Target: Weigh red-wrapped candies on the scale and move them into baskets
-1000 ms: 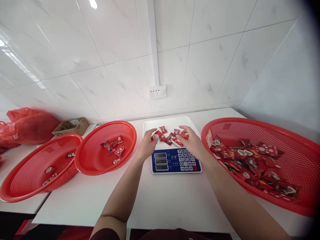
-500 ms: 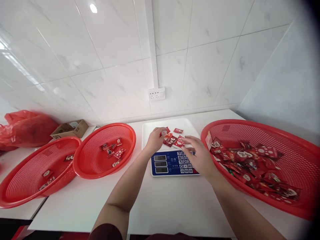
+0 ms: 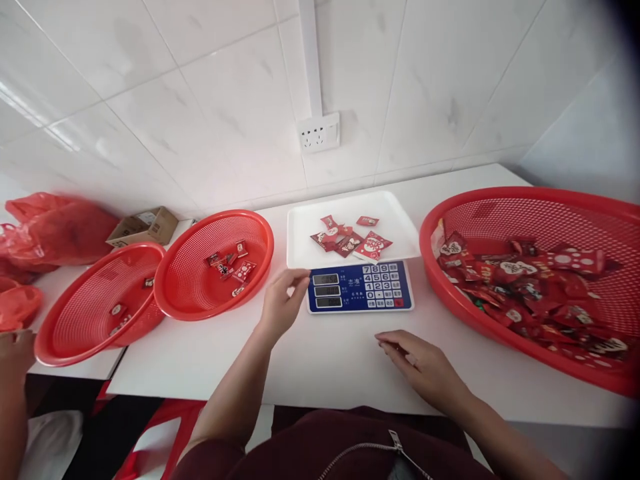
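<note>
My left hand (image 3: 284,305) hovers at the left edge of the scale's blue keypad panel (image 3: 356,291), thumb and forefinger pinched together with nothing visible between them. Over the table in front of the scale is my right hand (image 3: 423,365), its fingertips drawn together on the thumb, also with nothing showing in them. Several red candy packets (image 3: 349,245) lie in a loose group on the scale's white tray (image 3: 300,230). One small red packet (image 3: 368,221) lies apart at the back. The scale's displays are lit too faintly to read surely.
To the right stands a large red basket (image 3: 431,248) heaped with red packets. Two red baskets, the nearer one (image 3: 167,283) and a farther one (image 3: 47,333), hold a few packets at left. Behind them are a cardboard box (image 3: 143,227) and red bags (image 3: 65,227). Another person's hand (image 3: 17,350) shows at far left.
Both my hands have drawn back from the packets on the tray, the left toward the panel's left edge, the right down to the table front. The packets stay on the tray. The view has tilted down.
</note>
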Available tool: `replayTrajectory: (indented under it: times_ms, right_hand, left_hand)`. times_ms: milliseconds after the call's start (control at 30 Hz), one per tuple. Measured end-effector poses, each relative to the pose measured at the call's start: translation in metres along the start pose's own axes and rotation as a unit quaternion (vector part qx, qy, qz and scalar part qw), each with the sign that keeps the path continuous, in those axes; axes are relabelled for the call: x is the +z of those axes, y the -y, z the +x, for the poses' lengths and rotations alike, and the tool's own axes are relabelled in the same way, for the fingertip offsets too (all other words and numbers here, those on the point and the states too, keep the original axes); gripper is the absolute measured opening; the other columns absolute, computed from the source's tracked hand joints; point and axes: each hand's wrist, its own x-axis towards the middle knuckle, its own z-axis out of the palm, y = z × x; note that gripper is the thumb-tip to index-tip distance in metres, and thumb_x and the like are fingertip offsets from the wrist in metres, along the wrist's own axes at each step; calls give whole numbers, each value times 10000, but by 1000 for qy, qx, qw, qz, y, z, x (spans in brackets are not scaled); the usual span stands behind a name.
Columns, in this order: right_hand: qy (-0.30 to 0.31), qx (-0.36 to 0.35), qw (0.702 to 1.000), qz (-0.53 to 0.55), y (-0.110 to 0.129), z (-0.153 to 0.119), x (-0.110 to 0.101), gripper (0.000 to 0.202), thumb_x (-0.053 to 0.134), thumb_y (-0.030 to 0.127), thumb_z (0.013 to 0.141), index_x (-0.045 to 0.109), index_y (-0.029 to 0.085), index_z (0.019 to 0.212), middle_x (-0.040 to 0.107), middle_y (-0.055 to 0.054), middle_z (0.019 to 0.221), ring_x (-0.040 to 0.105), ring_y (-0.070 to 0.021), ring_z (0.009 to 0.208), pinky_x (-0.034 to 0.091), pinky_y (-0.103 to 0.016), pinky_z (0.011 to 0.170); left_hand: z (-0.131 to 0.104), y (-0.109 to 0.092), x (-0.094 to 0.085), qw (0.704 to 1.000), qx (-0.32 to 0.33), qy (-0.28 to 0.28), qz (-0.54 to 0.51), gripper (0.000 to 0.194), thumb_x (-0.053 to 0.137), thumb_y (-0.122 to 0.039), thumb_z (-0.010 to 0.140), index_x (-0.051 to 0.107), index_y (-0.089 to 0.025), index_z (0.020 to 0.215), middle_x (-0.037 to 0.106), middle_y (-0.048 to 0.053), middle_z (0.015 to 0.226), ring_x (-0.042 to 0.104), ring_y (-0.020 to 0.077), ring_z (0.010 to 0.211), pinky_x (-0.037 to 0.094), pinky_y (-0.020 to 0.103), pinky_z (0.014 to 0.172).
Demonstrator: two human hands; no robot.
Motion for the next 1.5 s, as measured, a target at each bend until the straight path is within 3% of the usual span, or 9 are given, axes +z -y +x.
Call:
replayTrajectory:
  times_ms: [167, 367, 667, 867, 1000, 1100, 1233, 1400, 1500]
  right_hand:
    - [-43, -48, 997, -53, 4, 10, 1, 221, 439, 308, 894, 644, 263, 962, 706, -52, 916, 671, -225, 840, 569, -370, 727]
    - [-157, -116, 961, -198, 26, 62, -30, 339, 447, 344, 903, 534, 220, 1207, 519, -142, 1288, 455, -316, 1235, 408, -507, 993]
    - [-41, -82, 938, -336, 24, 112, -29, 457, 334, 399, 927, 473, 146, 1282, 444, -208, 1373, 437, -355, 1247, 294, -614, 1006]
    - [-51, -60, 952, -297, 36, 147, -35, 447, 329, 405, 922, 472, 206, 1296, 402, -148, 1418, 349, -332, 1309, 268, -605, 1028]
    - [-56, 33, 960, -271, 43, 186, -40, 529, 326, 486, 907, 449, 191, 1328, 330, -144, 1459, 229, -384, 1353, 253, -600, 1037]
    - [-27, 80, 971, -225, 49, 203, -39, 568, 298, 501, 910, 410, 174, 1361, 381, -156, 1432, 336, -371, 1305, 315, -545, 1022]
    - [52, 39, 986, -156, 58, 215, -31, 524, 277, 513, 911, 452, 238, 1322, 575, -114, 1255, 545, -300, 1116, 449, -455, 904]
    - [88, -18, 963, -255, 60, 243, -16, 537, 343, 552, 870, 479, 278, 1311, 319, -72, 1486, 183, -366, 1368, 231, -616, 1027]
    - [138, -33, 952, -272, 61, 255, -11, 551, 358, 568, 854, 522, 268, 1285, 344, -68, 1476, 212, -382, 1354, 232, -614, 1022]
  left_hand:
    - [-57, -1, 15, 996, -45, 70, -20, 157, 516, -248, 865, 643, -174, 922, 681, 32, 817, 607, 116, 693, 498, 228, 657]
    - [-77, -12, 43, 978, 46, 196, -55, 199, 469, -245, 890, 646, -186, 958, 693, 51, 839, 631, 133, 749, 509, 237, 695]
    - [-74, -12, 41, 978, 73, 182, -71, 194, 473, -231, 890, 643, -177, 967, 695, 56, 848, 633, 136, 759, 513, 242, 703]
    - [-76, -6, 31, 983, 41, 166, -60, 181, 481, -209, 884, 643, -175, 957, 681, 49, 816, 621, 124, 730, 505, 224, 671]
    - [-75, -5, 27, 986, 44, 154, -55, 180, 478, -215, 887, 640, -181, 959, 676, 48, 819, 618, 125, 733, 503, 230, 677]
    - [-74, -6, 23, 987, 45, 139, -61, 179, 478, -219, 889, 635, -182, 967, 673, 47, 822, 617, 121, 732, 504, 227, 679]
    - [-75, -5, 17, 988, 39, 134, -60, 176, 480, -223, 890, 633, -184, 966, 667, 45, 805, 610, 120, 718, 503, 228, 672]
    - [-75, -3, 15, 989, 29, 139, -53, 192, 470, -253, 896, 631, -191, 980, 665, 48, 807, 609, 128, 721, 507, 243, 673]
    - [-73, -4, 14, 987, 33, 145, -53, 198, 469, -253, 897, 629, -195, 997, 670, 49, 834, 615, 127, 737, 511, 242, 690]
